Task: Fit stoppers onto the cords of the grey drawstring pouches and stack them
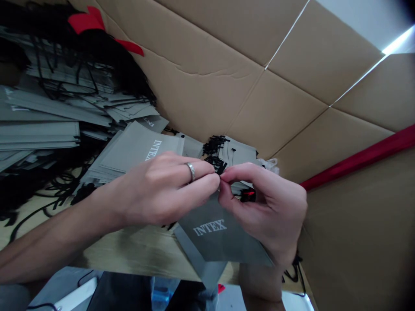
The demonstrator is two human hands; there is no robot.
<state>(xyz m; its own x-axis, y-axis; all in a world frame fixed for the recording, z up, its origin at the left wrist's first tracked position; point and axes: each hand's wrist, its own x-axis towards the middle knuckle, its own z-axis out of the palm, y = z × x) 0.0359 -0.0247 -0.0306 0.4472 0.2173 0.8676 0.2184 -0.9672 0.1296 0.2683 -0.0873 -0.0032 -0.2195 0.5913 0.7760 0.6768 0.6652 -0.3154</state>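
A grey pouch (212,237) with white INTEX lettering hangs below my two hands, over the table's front edge. My left hand (168,185), with a ring on one finger, has its fingers pressed together at the pouch's top. Thumb and forefinger of my right hand (262,203) pinch at the same spot, fingertips nearly touching the left ones. A tiny dark piece, perhaps cord, shows between the fingertips; its details are hidden. Another grey piece (201,259) lies partly under the pouch.
Stacked grey INTEX pouches (136,144) lie left of centre, with more piles and black cords (126,65) further left. Behind my hands sits a pouch stack with black cord ends (238,151). Cardboard walls (207,86) and a red strip (356,155) bound the wooden table (129,255).
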